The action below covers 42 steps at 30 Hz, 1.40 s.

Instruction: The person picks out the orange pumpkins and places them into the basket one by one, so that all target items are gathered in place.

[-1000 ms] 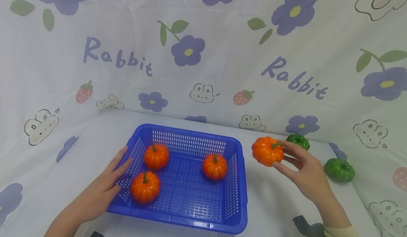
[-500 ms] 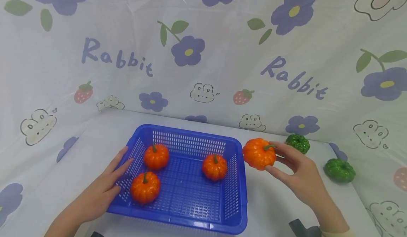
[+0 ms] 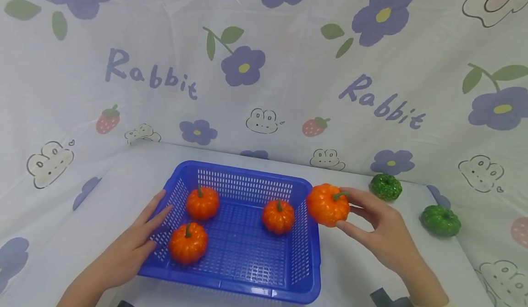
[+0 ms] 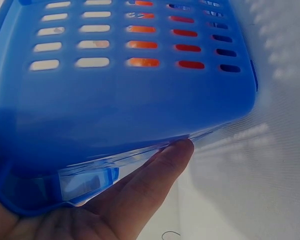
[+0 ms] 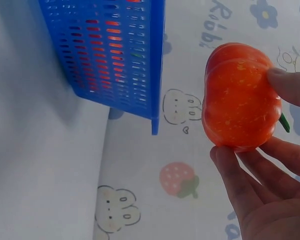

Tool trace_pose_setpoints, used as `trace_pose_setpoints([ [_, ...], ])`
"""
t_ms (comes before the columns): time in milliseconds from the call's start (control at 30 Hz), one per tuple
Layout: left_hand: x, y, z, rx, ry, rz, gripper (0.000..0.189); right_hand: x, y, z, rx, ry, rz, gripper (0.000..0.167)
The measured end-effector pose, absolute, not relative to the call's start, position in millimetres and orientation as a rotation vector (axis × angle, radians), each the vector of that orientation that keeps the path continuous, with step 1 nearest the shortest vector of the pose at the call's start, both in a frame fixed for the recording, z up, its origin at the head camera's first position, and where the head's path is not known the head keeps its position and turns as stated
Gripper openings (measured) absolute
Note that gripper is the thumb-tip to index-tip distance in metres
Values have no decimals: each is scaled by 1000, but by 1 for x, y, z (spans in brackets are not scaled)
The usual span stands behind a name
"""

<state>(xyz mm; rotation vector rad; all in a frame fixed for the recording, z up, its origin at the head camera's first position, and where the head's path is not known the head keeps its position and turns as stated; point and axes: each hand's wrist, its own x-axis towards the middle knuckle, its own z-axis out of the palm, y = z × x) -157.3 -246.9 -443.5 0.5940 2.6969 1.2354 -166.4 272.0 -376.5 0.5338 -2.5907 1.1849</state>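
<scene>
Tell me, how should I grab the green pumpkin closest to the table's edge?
Come down from above and pinch the green pumpkin round its wide ribbed sides. It sits upright, stem up, with free space all around it. The stem looks too small and thin for a steady hold.

1. A bright orange pumpkin [image 3: 327, 204] with a green stem and tiny pale specks is seen at the blue basket [image 3: 247, 287].
2. The basket is made with rows of little slots.
3. Three more orange pumpkins [image 3: 188, 243] with green stems are seen inside it.
4. Two shiny green pumpkins [image 3: 440, 221] are seen on the white table [image 3: 363, 270].
5. The white cloth [image 3: 288, 68] is printed with purple flowers, green leaves, red strawberries, outlined rabbits and the purple word "Rabbit".
</scene>
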Motion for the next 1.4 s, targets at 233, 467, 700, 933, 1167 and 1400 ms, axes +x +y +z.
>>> trace_pose_setpoints([
  [233, -157, -248, -443, 598, 2690, 1248, 68, -163, 267, -376, 546, -2605, 1196, 65],
  [467, -158, -247, -441, 576, 2702, 1208, 67, -158, 260, -379, 536, -2639, 1212, 67],
  [700, -158, -246, -442, 612, 2713, 1219, 68, -157, 256, -380, 556, -2642, 1215, 66],
  [933, -158, -246, -442, 598, 2717, 1195, 68, -154, 249, -381, 590, -2651, 1239, 64],
  [1167, -158, -246, -443, 596, 2705, 1209, 68, -152, 243, -386, 637, -2683, 1261, 62],
  [1400, -157, -247, -444, 599, 2701, 1219, 68, -151, 235, -391, 660, -2727, 1300, 60],
])
